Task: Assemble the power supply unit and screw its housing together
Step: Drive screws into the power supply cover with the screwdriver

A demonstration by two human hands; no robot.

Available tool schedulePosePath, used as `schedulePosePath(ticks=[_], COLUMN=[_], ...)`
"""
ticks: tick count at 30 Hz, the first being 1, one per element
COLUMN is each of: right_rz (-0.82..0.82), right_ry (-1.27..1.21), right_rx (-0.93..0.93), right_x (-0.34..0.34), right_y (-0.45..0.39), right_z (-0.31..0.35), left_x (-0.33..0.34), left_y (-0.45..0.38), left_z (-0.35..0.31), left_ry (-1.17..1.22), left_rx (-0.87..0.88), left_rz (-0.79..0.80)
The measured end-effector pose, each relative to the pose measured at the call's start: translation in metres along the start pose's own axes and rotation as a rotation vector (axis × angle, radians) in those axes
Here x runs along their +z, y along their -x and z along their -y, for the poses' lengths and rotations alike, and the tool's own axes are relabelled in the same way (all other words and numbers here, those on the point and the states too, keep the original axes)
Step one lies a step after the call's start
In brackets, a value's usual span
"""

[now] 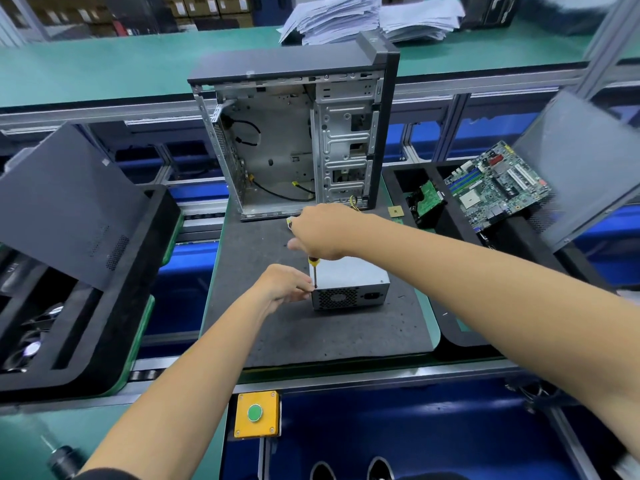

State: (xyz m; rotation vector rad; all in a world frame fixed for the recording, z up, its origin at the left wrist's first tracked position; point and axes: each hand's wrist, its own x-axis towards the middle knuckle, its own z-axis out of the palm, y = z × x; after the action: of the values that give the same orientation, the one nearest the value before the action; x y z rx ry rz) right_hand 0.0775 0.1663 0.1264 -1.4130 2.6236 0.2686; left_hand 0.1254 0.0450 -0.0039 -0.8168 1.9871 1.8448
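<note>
On the dark mat: power supply point(349, 284), a grey metal box, sits mid-worktop point(104, 69), its vented fan-and-socket face turned toward the person.
Long axis: from these pictures, the box seems to run away from the person, toward the open computer case point(294, 133) standing just behind it.
Screwdriver point(314, 271): upright, yellow collar above, tip down at the box's near left top corner.
Right hand point(320, 232): above the box, fingers wrapped round the screwdriver handle.
Left hand point(289, 284): at the box's left edge, fingertips pinching at the shaft tip; whether a screw sits there is too small to tell.
Nearer hand: both meet at that one corner, left low, right high.
Coming move, as I judge it: driving straight down, so the shaft must keep upright over the hole.
Around: circuit board point(498, 185) in a foam tray to the right, paper stacks point(363, 15) behind, yellow button box point(257, 414) at the near edge.
In the way: nothing between hands and corner.
</note>
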Motion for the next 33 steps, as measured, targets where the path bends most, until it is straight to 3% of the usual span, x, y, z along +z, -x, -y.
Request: schedulePosePath(ticks=[4, 11, 16, 25, 30, 33], right_rz=[0.128, -0.055, 0.085, -0.052, 0.071, -0.030], right_ry=[-0.155, -0.032, -0.153, -0.006, -0.138, -0.126], right_rx=[-0.073, 0.050, -0.045, 0.062, -0.042, -0.061], right_x=[-0.004, 0.006, 0.000, 0.007, 0.002, 0.003], right_y=[0.000, -0.004, -0.002, -0.001, 0.001, -0.003], right_z=[-0.005, -0.001, -0.006, -0.007, -0.010, -0.006], left_x=[-0.002, -0.002, -0.005, 0.000, -0.002, -0.003], left_y=[-0.001, -0.001, -0.002, -0.003, -0.007, -0.010], left_z=[0.000, -0.002, -0.001, 0.003, 0.008, 0.012], left_ry=[-0.012, -0.095, -0.102, -0.031, 0.028, 0.034], left_rx=[0.016, 0.049, 0.051, 0.039, 0.012, 0.004], left_rz=[0.027, 0.032, 0.045, 0.035, 0.034, 0.037])
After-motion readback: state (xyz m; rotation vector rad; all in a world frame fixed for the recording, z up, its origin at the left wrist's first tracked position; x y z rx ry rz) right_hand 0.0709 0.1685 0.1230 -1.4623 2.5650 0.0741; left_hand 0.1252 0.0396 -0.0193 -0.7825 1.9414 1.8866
